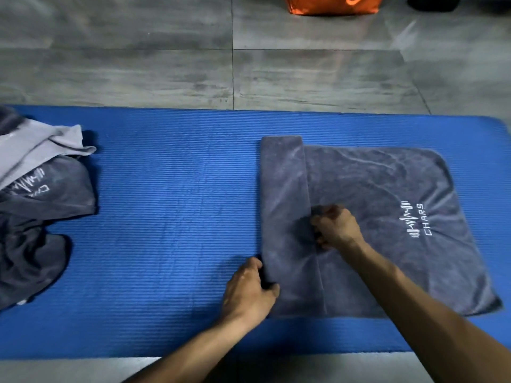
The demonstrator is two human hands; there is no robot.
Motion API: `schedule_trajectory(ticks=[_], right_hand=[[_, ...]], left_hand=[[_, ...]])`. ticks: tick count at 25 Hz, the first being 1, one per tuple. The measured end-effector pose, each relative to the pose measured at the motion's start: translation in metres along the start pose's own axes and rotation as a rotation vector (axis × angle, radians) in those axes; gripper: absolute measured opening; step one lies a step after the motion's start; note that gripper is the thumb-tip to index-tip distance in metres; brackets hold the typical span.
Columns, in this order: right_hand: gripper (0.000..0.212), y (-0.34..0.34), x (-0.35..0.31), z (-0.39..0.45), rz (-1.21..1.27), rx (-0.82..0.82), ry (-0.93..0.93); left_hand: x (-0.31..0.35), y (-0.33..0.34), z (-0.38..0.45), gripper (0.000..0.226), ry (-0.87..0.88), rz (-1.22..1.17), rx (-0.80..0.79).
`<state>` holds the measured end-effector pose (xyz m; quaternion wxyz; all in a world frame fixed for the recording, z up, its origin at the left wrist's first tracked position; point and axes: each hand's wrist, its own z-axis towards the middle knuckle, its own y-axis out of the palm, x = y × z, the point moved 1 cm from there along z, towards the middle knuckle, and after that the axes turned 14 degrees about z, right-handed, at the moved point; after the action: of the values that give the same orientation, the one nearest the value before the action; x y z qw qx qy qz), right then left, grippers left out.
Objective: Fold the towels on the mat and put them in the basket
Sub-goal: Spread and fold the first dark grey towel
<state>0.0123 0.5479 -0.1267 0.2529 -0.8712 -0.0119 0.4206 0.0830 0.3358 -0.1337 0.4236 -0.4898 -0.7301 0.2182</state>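
A dark grey towel [381, 194] with a white "CHARS" logo lies flat on the right half of the blue mat [171, 211]. Its left side is folded over into a narrow strip. My left hand [249, 291] grips the near left edge of that folded strip. My right hand [336, 226] pinches the inner edge of the strip near the towel's middle. A heap of unfolded towels [36, 205], dark grey and light grey, sits at the mat's left end.
Grey tiled floor [166, 64] lies beyond the mat. An orange basket or bag [331, 5] stands on the floor at the top edge, partly cut off. A dark object [431, 2] sits at the top right.
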Motion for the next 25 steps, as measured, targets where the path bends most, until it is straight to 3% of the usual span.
schedule_trajectory(ticks=[2,4,6,9,11,17,21,25], right_hand=[[0.018,0.005,-0.011,-0.01,-0.235,0.105,-0.345],[0.015,0.022,-0.034,-0.017,-0.304,0.019,-0.547],[0.021,0.05,-0.056,-0.013,-0.445,-0.048,-0.588],[0.042,0.085,-0.078,0.001,-0.689,-0.062,-0.479],[0.033,0.094,-0.084,0.004,-0.759,-0.045,-0.437],[0.034,0.128,-0.102,-0.014,-0.592,-0.106,-0.477],[0.035,0.2,-0.127,-0.027,-0.485,-0.187,-0.491],[0.021,0.272,-0.152,-0.04,-0.225,-0.376,-0.492]], left_hand=[[0.001,0.008,0.003,0.035,-0.016,-0.003,-0.065],[0.0,0.01,0.006,0.03,-0.012,-0.011,-0.092],[-0.004,0.008,0.008,0.027,0.0,-0.035,-0.096],[-0.008,0.005,0.006,0.021,0.041,-0.079,-0.104],[-0.007,0.004,0.003,0.02,0.072,-0.096,-0.092],[-0.053,-0.008,-0.002,0.033,0.001,-0.259,-0.097],[-0.122,-0.047,-0.015,0.021,-0.08,-0.288,0.057],[-0.19,-0.089,-0.022,0.033,-0.148,-0.328,0.234]])
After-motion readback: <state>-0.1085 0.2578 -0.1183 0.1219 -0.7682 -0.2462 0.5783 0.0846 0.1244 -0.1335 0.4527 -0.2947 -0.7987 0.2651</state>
